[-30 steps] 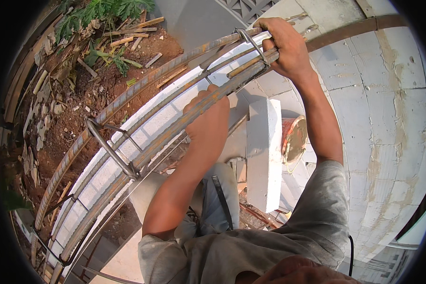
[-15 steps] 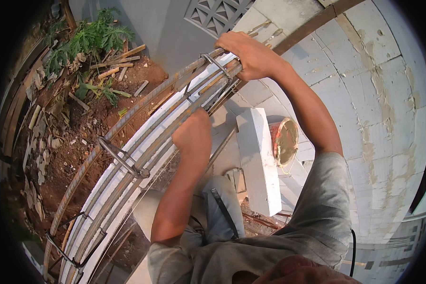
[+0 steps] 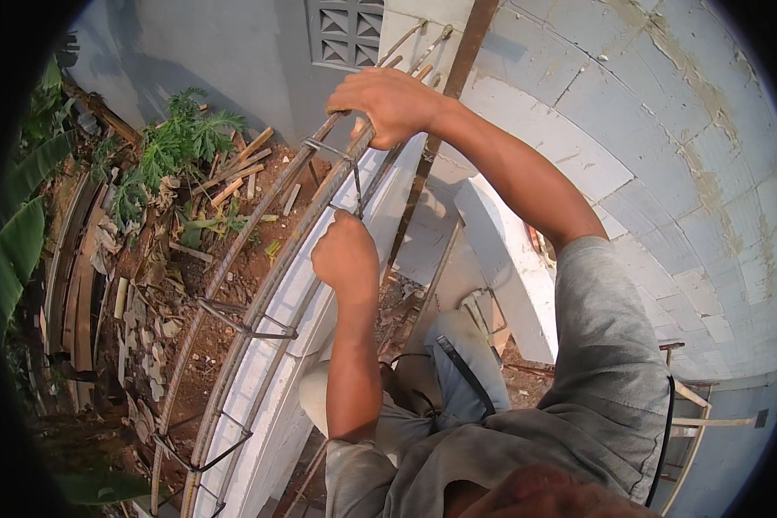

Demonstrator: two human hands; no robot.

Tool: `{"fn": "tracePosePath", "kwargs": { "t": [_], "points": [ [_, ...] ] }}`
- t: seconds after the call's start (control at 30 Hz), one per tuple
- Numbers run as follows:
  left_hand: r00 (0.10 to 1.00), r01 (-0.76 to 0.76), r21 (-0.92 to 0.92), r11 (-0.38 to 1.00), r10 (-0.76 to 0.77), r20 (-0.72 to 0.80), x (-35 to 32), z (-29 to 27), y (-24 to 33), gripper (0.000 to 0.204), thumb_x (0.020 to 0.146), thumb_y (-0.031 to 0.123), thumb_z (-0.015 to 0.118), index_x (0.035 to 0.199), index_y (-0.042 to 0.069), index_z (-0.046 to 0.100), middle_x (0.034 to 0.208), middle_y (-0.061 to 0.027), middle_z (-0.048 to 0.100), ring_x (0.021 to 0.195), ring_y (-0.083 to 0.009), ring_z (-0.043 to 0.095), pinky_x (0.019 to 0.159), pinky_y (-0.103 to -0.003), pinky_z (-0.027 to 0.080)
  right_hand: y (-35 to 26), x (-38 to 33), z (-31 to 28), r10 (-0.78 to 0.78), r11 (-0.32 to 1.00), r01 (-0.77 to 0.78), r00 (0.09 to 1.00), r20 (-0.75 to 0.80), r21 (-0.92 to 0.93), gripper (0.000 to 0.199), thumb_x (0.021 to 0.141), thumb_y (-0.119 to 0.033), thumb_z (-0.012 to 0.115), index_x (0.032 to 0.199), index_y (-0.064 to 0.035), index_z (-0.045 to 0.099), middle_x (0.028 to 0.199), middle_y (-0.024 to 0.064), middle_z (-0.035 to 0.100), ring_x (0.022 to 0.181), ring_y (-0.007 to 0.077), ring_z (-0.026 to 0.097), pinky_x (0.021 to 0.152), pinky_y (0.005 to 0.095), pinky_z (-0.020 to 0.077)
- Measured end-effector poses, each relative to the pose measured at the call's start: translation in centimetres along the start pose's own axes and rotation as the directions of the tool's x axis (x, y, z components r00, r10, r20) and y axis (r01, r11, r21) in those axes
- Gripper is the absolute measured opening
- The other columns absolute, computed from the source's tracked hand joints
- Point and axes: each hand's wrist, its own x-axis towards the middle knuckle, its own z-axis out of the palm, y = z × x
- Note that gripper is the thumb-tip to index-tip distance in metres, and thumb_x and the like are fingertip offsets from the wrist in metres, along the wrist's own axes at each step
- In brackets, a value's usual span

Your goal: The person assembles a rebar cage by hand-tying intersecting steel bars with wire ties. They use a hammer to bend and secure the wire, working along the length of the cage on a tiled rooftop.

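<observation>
A long cage of ribbed steel rebar (image 3: 249, 331), tied with thin square stirrups, runs along the top of a white block wall (image 3: 278, 414). At its far end my right hand (image 3: 394, 105) is wrapped over the upper bars, fingers curled down around them. Closer to me, my left hand (image 3: 345, 252) makes a fist at the cage's near side, just below a stirrup. Its fingertips are hidden, but it appears to grip a bar there. The cage sits tilted, with its outer bar out beyond the wall's far side.
Left of the wall lies reddish soil (image 3: 259, 216) with leafy plants (image 3: 181, 142) and wood scraps (image 3: 246, 164). A white block (image 3: 514, 268) stands right of my legs. Behind it rises a large pale block wall (image 3: 665, 173). Bare bar ends (image 3: 432, 47) stick out beyond my right hand.
The view has shifted. The cage has tilted outward and lifted, exposing more of the wall's white top. Both hands stay on the cage. The bucket behind the white block is now almost hidden.
</observation>
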Motion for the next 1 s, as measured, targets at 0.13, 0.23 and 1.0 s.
{"fn": "tracePosePath", "kwargs": {
  "t": [0.13, 0.23, 1.0],
  "points": [
    [0.998, -0.026, -0.036, 0.999, 0.024, -0.064, -0.3, -0.2, -0.4, 0.010, 0.082, 0.010, 0.056, 0.079, 0.005, 0.064, 0.067, -0.0124, 0.068, 0.063, -0.0306, 0.070, 0.059, -0.041, 0.055, 0.7, -0.6, 0.8, -0.026, 1.000, 0.026, 0.994, -0.105, -0.005, 0.039, 0.068, -0.015, 0.070, 0.106, -0.0070, 0.065, 0.101, 0.0092, 0.066, 0.095, 0.0295, 0.060, 0.083, 0.0387, 0.0485],
    [0.999, -0.007, -0.197, 0.980, 0.014, 0.033, -0.5, -0.6, -0.7, 0.016, 0.083, 0.015, 0.064, 0.089, 0.001, 0.061, 0.086, -0.0180, 0.068, 0.076, -0.0347, 0.069, 0.066, -0.043, 0.055, 0.9, -0.7, 1.1, -0.036, 0.999, 0.031, 0.990, -0.140, -0.038, 0.039, 0.069, -0.019, 0.070, 0.108, -0.0116, 0.066, 0.098, 0.0071, 0.067, 0.096, 0.0282, 0.061, 0.082, 0.0387, 0.0500],
    [0.891, 0.086, -0.145, 0.986, -0.011, 0.454, 8.3, -14.6, -3.3, 0.066, 0.101, 0.050, 0.025, 0.077, 0.002, 0.064, 0.063, -0.0079, 0.057, 0.056, -0.0205, 0.053, 0.053, -0.040, 0.042, -15.0, -6.8, 8.9, 0.805, 0.514, -0.354, 0.514, -0.297, 0.781, 0.041, 0.091, -0.024, 0.060, 0.121, 0.0037, 0.055, 0.120, 0.0178, 0.057, 0.114, 0.0313, 0.053, 0.102, 0.0414, 0.0401]
  ]
}}
